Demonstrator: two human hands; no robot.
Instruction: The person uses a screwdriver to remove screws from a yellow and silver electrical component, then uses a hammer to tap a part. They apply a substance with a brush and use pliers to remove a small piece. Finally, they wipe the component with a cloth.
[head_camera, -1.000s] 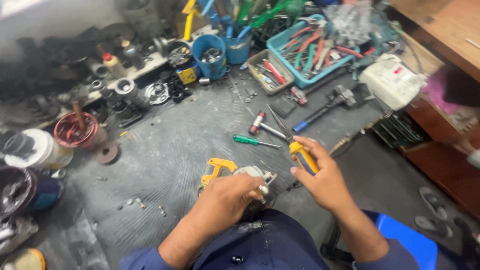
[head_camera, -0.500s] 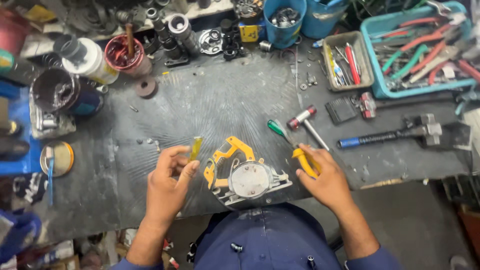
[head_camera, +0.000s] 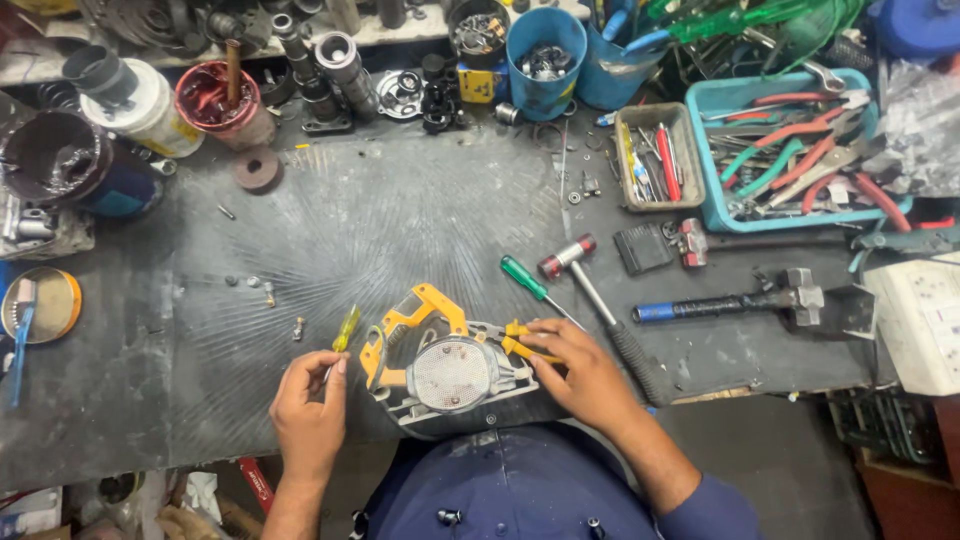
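Left hand (head_camera: 308, 412) is lying on the dark tabletop (head_camera: 400, 220), fingers pinching a translucent yellow-handled screwdriver (head_camera: 345, 330). Right hand (head_camera: 583, 372) is gripping yellow-handled pliers (head_camera: 520, 342) at the yellow circular-saw housing (head_camera: 440, 365) near the tabletop's front edge. Blue plastic tray (head_camera: 712, 160) is holding red- and green-handled pliers

Even, fairly bright light fell from above on my workbench (head_camera: 400, 230), with only soft shadows beside my hands. A dull sheen streaked the dark mat. The centre was sharp; the edges bowed and softened slightly.
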